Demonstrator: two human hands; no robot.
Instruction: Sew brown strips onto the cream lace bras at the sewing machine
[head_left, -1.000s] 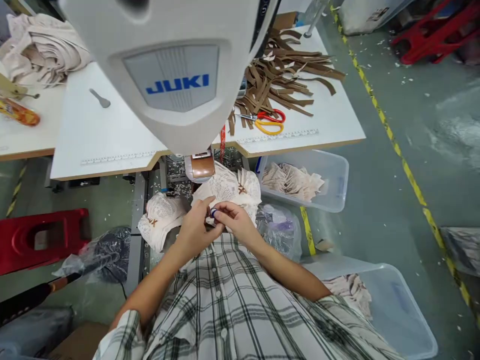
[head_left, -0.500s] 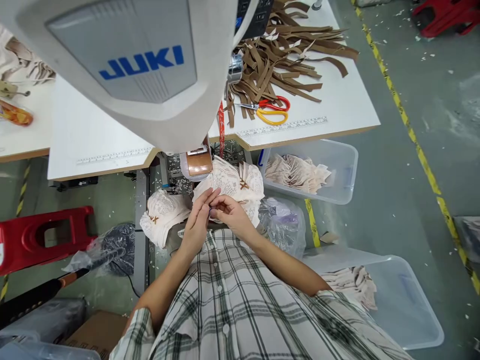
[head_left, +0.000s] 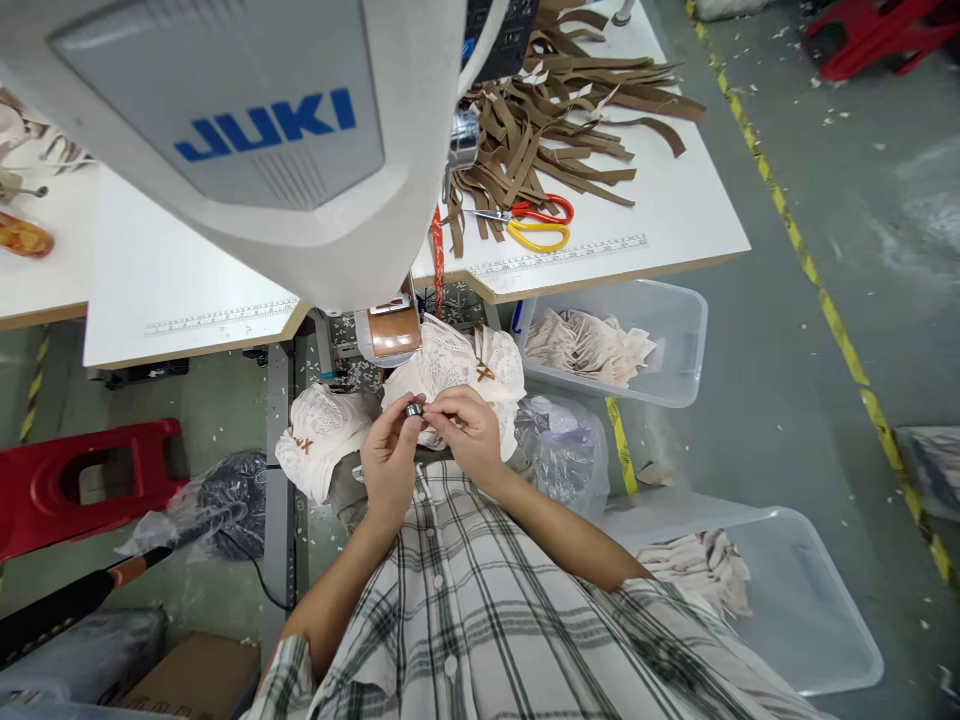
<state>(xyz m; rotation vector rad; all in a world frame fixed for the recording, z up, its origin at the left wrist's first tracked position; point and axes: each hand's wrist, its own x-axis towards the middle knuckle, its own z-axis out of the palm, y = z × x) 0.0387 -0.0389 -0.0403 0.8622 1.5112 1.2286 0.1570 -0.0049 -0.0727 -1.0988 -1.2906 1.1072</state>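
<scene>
A small, round, shiny metal bobbin case (head_left: 413, 409) is pinched between the thumb and fingers of my left hand (head_left: 390, 460). Close against its right side, my right hand (head_left: 469, 435) has its thumb and fingertips pressed together; whatever they pinch is too small to make out. Both hands are above my lap, in front of a cream lace bra (head_left: 442, 365) with a brown bow, bunched under the sewing machine (head_left: 300, 200). Another cream lace cup (head_left: 326, 425) with a brown bow lies left of my left hand.
Brown fabric strips (head_left: 555, 130) and red-and-yellow scissors (head_left: 536, 222) lie on the white table (head_left: 675, 220). Clear plastic bins (head_left: 690, 350) with cream pieces stand at the right. A red stool (head_left: 45, 480) is at the left. A plastic bag (head_left: 570, 450) hangs beside my lap.
My hands have turned and drawn slightly apart, bringing the metal bobbin case into view between the fingertips. The camera view has shifted a little.
</scene>
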